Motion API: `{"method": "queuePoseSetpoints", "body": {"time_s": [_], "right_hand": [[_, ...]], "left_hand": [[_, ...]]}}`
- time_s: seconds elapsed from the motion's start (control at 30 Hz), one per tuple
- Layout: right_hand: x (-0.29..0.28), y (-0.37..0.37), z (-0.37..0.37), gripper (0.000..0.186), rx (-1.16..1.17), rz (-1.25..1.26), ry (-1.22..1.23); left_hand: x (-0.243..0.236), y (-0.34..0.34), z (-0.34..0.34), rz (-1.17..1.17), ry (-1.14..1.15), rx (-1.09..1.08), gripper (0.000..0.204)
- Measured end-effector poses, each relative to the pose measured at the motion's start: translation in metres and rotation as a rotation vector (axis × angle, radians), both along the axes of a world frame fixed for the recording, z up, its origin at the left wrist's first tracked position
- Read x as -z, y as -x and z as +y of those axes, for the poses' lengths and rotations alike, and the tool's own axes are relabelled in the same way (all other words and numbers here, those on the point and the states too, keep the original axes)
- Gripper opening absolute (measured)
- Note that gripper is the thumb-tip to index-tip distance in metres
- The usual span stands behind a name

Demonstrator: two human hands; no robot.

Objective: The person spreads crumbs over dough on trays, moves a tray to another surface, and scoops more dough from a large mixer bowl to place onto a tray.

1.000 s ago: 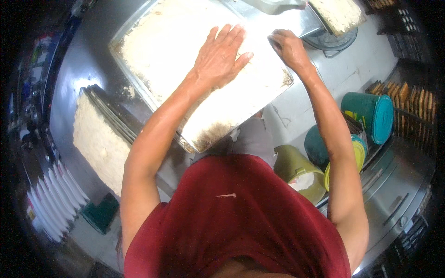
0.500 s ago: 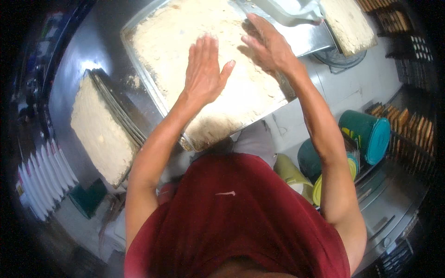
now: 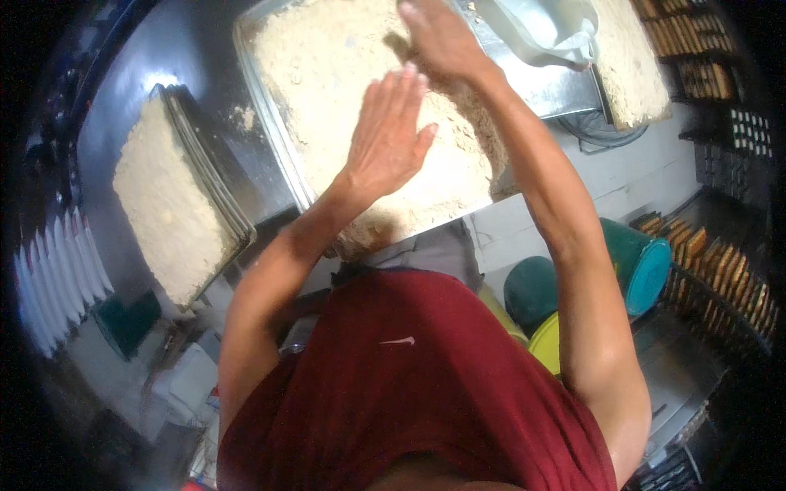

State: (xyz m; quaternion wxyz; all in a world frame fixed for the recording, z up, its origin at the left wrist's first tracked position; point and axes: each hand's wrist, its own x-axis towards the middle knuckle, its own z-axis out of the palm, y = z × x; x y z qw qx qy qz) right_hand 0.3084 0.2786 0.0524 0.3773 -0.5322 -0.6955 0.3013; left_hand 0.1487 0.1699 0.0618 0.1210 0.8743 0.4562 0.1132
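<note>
A large sheet of pale, crumbly dough fills a shallow metal tray on the worktop before me. My left hand lies flat over the middle of the dough, fingers stretched out and thumb apart. Just beyond it, my right hand slants leftward low over the dough, slightly blurred, its fingers extended and casting a shadow. Neither hand holds anything. Whether the right palm touches the dough cannot be seen. Along the right edge the dough looks rougher and looser.
Left of the tray, a stack of trays bears another dough sheet. At the far right are a whitish plastic container and more dough. Green lidded buckets stand lower right, beside racks of baked pieces.
My right hand has moved left and farther away across the dough, closer to the left hand. My left hand has shifted slightly right. The whole view has turned a little.
</note>
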Motion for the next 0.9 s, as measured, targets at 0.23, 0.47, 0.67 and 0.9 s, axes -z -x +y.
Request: {"method": "queuePoseSetpoints", "body": {"time_s": [0.23,0.47,0.67,0.9], "right_hand": [[-0.024,-0.034,-0.071,0.059,-0.121,-0.266,0.176],[0.006,-0.057,-0.097,0.066,-0.090,-0.371,-0.075],[0.004,-0.002,-0.026,0.078,-0.118,-0.532,-0.115],[0.015,0.059,-0.046,0.077,-0.348,-0.554,-0.318]], "left_hand": [[0.027,0.010,0.054,0.109,-0.123,-0.009,0.061],[0.021,0.024,0.073,0.261,-0.058,-0.115,0.069],[-0.005,0.054,0.051,0.116,0.009,-0.262,0.070],[0.007,0.114,0.047,-0.002,0.026,-0.335,0.071]]}}
